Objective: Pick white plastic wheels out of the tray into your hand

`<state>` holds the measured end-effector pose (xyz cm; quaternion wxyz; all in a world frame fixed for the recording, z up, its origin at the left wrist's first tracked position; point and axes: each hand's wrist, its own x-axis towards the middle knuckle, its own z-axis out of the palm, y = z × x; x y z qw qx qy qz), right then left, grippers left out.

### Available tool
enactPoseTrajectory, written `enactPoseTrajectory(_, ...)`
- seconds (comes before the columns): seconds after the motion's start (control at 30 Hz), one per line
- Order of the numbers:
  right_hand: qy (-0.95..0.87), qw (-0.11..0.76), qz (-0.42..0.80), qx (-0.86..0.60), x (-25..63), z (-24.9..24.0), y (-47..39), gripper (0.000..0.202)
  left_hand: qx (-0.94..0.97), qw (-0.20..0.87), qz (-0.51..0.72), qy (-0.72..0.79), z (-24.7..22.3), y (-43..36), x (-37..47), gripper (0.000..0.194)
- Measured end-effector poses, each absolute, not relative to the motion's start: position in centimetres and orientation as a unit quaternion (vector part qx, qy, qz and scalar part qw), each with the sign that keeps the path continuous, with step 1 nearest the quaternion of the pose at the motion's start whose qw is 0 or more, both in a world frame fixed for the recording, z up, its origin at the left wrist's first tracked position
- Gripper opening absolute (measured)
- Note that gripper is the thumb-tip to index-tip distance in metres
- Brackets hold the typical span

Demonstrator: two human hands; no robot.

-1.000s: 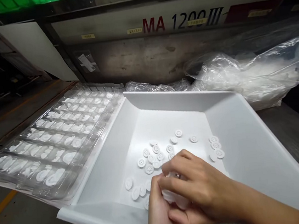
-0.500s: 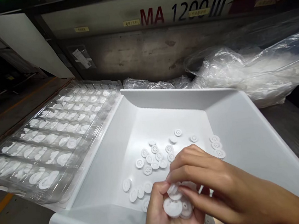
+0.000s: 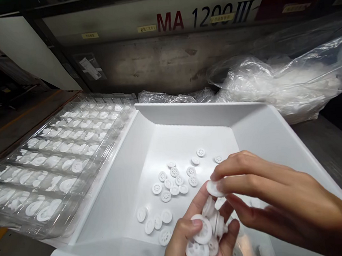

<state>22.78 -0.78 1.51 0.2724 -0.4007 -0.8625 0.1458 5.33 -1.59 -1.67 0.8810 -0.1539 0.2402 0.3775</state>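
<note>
My left hand (image 3: 186, 248) is cupped palm up at the bottom edge and holds several small white plastic gear wheels (image 3: 204, 234), the thumb pressing on one. My right hand (image 3: 270, 199) hovers just above it and pinches a single white gear (image 3: 213, 188) between thumb and fingertips. Both hands are over the near end of a white plastic bin (image 3: 256, 127). More loose white gears (image 3: 172, 181) lie scattered on the bin's floor, beyond and to the left of my hands.
A clear blister tray (image 3: 54, 156) with rows of pockets holding white parts lies left of the bin. Crumpled clear plastic bags (image 3: 279, 80) sit behind the bin at right. A machine panel marked MA 1200 III (image 3: 205, 16) runs across the back.
My right hand has lifted off the left hand and drawn one gear up and to the right. The left palm has opened, showing the gears in it. The view shifted slightly.
</note>
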Motion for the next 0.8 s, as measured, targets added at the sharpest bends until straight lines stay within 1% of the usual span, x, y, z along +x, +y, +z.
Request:
enactPoseTrajectory(0.1, -0.877, 0.210, 0.117, -0.416, 23.5, 1.4, -1.0, 0.015, -0.117, 0.892, 0.367, 0.237, -2.1, -1.6, 5.0, 0.041)
enactPoseTrajectory(0.17, -0.880, 0.181, 0.138, -0.416, 23.6, 1.4, -1.1, 0.011, -0.106, 0.894, 0.369, 0.232, -2.3, -1.6, 4.9, 0.043)
enactPoseTrajectory(0.23, -0.880, 0.169, 0.162, -0.413, 23.5, 1.6, -1.1, 0.011, -0.105, 0.893, 0.374, 0.227, -2.3, -1.6, 4.9, 0.045)
enactPoseTrajectory(0.33, -0.880, 0.176, 0.183, -0.401, 23.2, 2.0, -1.0, 0.016, -0.114, 0.890, 0.381, 0.224, -2.0, -1.5, 5.0, 0.047)
enactPoseTrajectory(0.47, -0.878, 0.187, 0.189, -0.399, 22.6, 2.1, -0.9, 0.030, -0.158, 0.891, 0.365, 0.220, -1.4, -1.3, 5.3, 0.048)
enactPoseTrajectory(0.5, -0.875, 0.184, 0.185, -0.409, 22.4, 2.0, -0.9, 0.029, -0.169, 0.891, 0.358, 0.221, -1.3, -1.3, 5.3, 0.048)
enactPoseTrajectory(0.57, -0.872, 0.178, 0.180, -0.418, 22.1, 1.8, -1.0, 0.017, -0.183, 0.892, 0.350, 0.219, -1.2, -1.2, 5.5, 0.044)
enactPoseTrajectory(0.63, -0.872, 0.181, 0.181, -0.417, 22.0, 1.7, -1.0, 0.010, -0.182, 0.894, 0.357, 0.203, -1.2, -1.2, 5.6, 0.041)
enactPoseTrajectory(0.8, -0.876, 0.178, 0.196, -0.404, 22.5, 1.5, -0.9, 0.010, -0.154, 0.902, 0.365, 0.169, -1.1, -1.2, 5.9, 0.041)
